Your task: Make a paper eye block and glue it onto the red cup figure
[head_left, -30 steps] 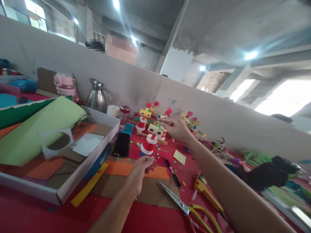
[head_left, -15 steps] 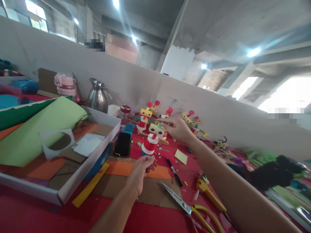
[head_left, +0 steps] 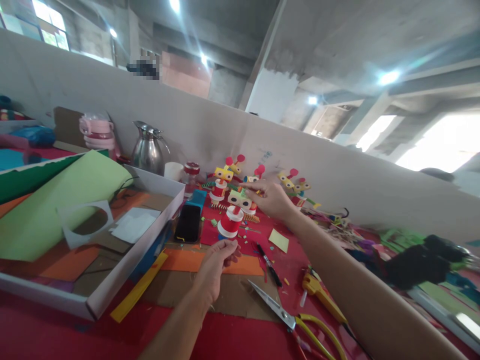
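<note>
"since the red tabletop (head_left: 243, 340) is so cluttered, what's being handled?"

"between the left hand (head_left: 220, 261) and the right hand (head_left: 269, 197), a red-and-white, cup-bodied paper figure (head_left: 230, 224) with a pale-green box head (head_left: 235, 197). it looks light, stiffish, easily crushed."

"so where to hold it?"

"low on the body, i'd say; the neck seems weak. the left fingers are curled together by the base, the right ones extended at the head's top; whether either grips, i can't tell."

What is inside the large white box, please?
A holed white card, white paper, orange paper and brown cardboard show; what the light green sheet covers cannot be seen.
</note>
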Tool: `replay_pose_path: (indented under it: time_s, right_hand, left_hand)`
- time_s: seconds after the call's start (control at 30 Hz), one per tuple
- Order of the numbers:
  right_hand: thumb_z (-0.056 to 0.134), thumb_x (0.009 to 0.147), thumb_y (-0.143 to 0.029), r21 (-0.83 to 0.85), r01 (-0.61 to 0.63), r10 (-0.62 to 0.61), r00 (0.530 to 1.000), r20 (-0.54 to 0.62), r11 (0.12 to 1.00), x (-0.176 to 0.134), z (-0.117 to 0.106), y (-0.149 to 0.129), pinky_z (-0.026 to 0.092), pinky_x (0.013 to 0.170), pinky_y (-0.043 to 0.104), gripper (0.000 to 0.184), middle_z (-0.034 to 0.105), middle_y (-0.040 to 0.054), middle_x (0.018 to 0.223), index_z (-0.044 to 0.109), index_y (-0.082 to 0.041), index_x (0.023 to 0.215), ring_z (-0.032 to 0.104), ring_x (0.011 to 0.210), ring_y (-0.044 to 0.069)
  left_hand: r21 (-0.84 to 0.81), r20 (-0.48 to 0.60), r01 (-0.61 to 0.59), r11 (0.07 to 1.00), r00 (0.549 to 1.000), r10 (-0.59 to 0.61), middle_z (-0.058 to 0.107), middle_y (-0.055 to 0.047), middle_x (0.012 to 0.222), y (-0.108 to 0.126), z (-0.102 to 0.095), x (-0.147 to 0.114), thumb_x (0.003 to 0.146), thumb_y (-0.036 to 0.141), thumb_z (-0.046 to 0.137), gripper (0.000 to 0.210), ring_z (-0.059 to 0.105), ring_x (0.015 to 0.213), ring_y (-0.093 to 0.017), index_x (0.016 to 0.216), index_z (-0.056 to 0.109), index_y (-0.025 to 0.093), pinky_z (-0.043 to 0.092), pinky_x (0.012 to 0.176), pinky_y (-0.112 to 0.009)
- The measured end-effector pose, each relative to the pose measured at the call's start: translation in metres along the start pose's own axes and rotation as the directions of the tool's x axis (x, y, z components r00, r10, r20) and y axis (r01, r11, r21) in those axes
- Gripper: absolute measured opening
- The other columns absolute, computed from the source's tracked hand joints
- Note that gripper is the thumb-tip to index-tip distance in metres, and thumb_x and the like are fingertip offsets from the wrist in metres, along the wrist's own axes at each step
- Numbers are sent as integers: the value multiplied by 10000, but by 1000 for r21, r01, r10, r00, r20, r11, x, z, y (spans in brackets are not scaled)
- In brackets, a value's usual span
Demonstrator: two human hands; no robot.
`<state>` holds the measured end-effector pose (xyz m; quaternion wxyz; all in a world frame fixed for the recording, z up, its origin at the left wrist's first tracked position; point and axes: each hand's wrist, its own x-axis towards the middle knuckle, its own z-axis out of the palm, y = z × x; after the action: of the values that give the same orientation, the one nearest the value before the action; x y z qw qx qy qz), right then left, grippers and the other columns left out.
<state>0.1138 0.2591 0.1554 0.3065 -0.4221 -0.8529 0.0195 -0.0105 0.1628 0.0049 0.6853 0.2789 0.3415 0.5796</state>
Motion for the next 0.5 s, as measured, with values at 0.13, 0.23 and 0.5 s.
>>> replay_pose_path:
  time_s: [0.13, 0.23, 0.5]
  right_hand:
    - [584, 848, -200, -19, -11, 11, 1000, 23, 1000, 1, -2, -1, 506, 757, 328, 302, 768, 49, 967, 751, -252, 1095, 681, 830, 203]
    - [578, 859, -208, -31, -14, 16, 999, 52, 999, 2, -5, -3, 503, 800, 320, 305, 763, 55, 1006, 740, -232, 1116, 684, 885, 203]
    - [578, 867, -187, -44, -26, 29, 997, 69, 999, 1, -10, -10, 500, 834, 321, 299, 760, 63, 1024, 736, -213, 1119, 684, 909, 198]
  left_hand:
    - [5, -3, -2, 1000, 1000, 2, 636, -17, 703, -1, -1, 2, 683, 425, 746, 296, 484, 638, -94, 703, 629, 153, 300, 632, -240]
    - [2, -6, -7, 1000, 1000, 7, 625, -13, 692, -2, -2, 3, 676, 429, 750, 307, 476, 632, -90, 717, 635, 147, 296, 626, -234]
    - [4, -19, -11, 1000, 1000, 11, 635, -20, 699, -2, -1, 1, 657, 407, 758, 295, 482, 632, -93, 730, 650, 142, 300, 622, -234]
